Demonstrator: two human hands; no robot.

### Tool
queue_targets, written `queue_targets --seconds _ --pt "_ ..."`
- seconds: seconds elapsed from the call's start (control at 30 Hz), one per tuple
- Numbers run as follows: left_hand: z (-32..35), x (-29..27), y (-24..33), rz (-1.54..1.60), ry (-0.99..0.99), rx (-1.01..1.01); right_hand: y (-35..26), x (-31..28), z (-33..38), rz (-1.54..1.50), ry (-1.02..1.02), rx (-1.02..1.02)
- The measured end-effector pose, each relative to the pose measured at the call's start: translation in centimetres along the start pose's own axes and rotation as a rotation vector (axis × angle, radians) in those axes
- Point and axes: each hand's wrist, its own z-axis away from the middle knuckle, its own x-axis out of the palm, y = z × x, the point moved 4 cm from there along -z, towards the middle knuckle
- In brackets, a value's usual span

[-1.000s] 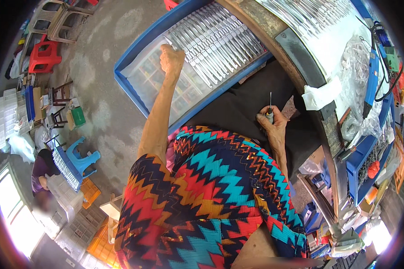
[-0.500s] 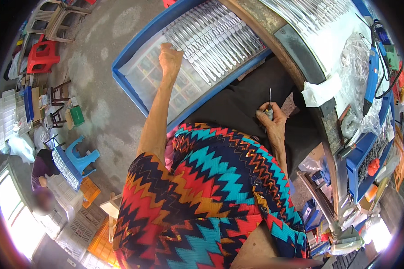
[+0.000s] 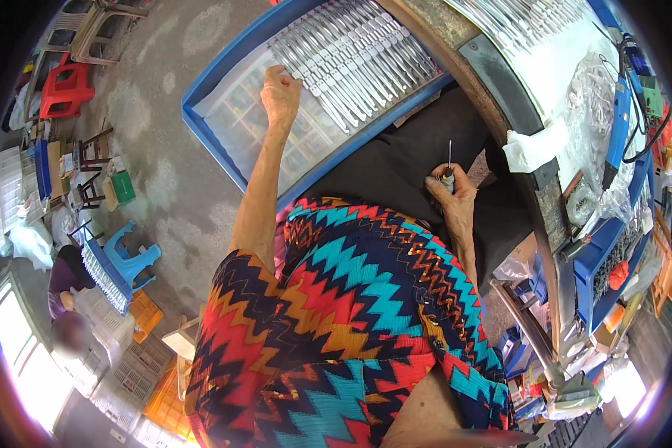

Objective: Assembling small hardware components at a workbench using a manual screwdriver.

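Note:
My left hand [image 3: 280, 97] is over the blue tray [image 3: 213, 145], at the left end of rows of slim silvery metal pieces [image 3: 362, 63]. Its fingers are curled and closed at the edge of those rows; whatever they hold is hidden. Under that hand a translucent sheet [image 3: 265, 153] covers the tray's near left part, and coloured shapes in a grid show faintly through it. Above my lap, my right hand [image 3: 455, 196] is wrapped round a small screwdriver [image 3: 449, 178], its thin metal shaft pointing upward.
A wooden bench [image 3: 455, 37] runs along the right, with more metal pieces [image 3: 519, 26], white cloth [image 3: 534, 149] and a blue pen-shaped tool [image 3: 617, 131] on it. Blue bins [image 3: 601, 276] stand lower right. At left are a red stool [image 3: 67, 88], a blue stool [image 3: 131, 254] and another person [image 3: 67, 280].
The whole view has shifted slightly. My left hand stays at the edge of the metal rows, still curled, and my right hand keeps hold of the screwdriver.

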Motion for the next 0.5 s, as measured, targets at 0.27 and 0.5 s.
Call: queue_targets --seconds 0.27,0.5 --pt "0.3 0.2 -0.4 -0.046 0.055 0.037 0.4 0.0 -0.1 -0.035 -0.003 -0.008" --pt "-0.4 0.5 -1.2 -0.190 0.062 0.063 0.9 0.0 0.0 -0.072 -0.015 -0.013"
